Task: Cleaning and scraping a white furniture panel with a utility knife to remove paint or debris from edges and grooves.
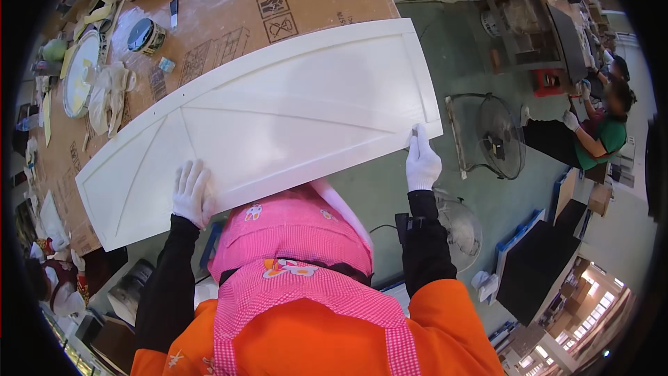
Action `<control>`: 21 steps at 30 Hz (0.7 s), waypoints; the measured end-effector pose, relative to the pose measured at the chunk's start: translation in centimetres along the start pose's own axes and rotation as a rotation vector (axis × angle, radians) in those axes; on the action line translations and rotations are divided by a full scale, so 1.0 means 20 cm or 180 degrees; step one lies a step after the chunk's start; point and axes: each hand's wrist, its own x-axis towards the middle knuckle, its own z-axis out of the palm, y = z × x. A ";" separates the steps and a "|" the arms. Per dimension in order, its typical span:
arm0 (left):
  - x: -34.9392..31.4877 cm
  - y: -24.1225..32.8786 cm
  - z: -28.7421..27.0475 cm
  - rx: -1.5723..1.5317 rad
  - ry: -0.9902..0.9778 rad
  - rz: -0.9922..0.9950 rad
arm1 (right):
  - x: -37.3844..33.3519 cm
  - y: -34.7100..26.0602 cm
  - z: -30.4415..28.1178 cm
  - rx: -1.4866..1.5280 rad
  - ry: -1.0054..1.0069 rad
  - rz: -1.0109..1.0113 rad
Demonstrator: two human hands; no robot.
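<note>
"What's the R hand [423, 161] got?"

"Gloved fingertips pinched on a small grey piece [415, 132] (too tiny to ID), at the near R corner of the white panel [278, 111]."

"L hand [191, 193]?"

"Gloved too, fingers straight, resting on the panel's top face by its near edge. Open hand, no pinch."

"Panel's where, exactly?"

"Raised strips up, L part on the cardboard-covered bench [223, 0], R end sticking out over the green floor [376, 188]. Pink apron [292, 233] is just below its near edge."

"Other stuff on the bench?"

"Past the panel: round tin [146, 36], dark-handled tool [174, 12] near it. Farther L, round white tray [82, 73] w/ a crumpled white bundle [108, 97] beside it."

"Beyond that?"

"Off R, a fan [497, 136], then a co-worker [612, 136] in green."
</note>
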 end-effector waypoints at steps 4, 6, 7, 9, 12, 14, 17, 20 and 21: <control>0.03 0.02 -0.02 -0.0035 0.0024 0.0052 | 0.04 0.04 -0.01 0.0250 0.0247 -0.0133; 0.02 0.01 -0.02 0.0009 0.0024 0.0021 | 0.02 0.01 0.01 0.0039 0.0158 0.0099; 0.02 0.01 -0.02 0.0020 0.0020 0.0015 | 0.01 0.00 0.02 0.0053 0.0159 0.0095; 0.01 0.01 -0.01 0.0005 0.0018 0.0007 | 0.01 -0.01 0.01 -0.0048 0.0064 0.0043; 0.02 0.01 -0.02 -0.0018 0.0033 0.0056 | 0.03 0.01 0.01 0.0285 0.0283 -0.0105; 0.02 0.02 -0.02 -0.0018 0.0006 0.0011 | 0.01 0.00 0.02 0.0205 0.0264 -0.0015; 0.01 0.01 -0.02 -0.0021 0.0022 0.0031 | 0.01 0.01 0.02 0.0101 0.0163 0.0015; 0.02 0.01 -0.01 -0.0010 0.0041 0.0042 | 0.04 0.02 0.01 0.0061 0.0140 -0.0011; 0.02 0.01 -0.01 -0.0008 0.0038 0.0041 | 0.04 0.02 0.01 0.0053 0.0196 0.0019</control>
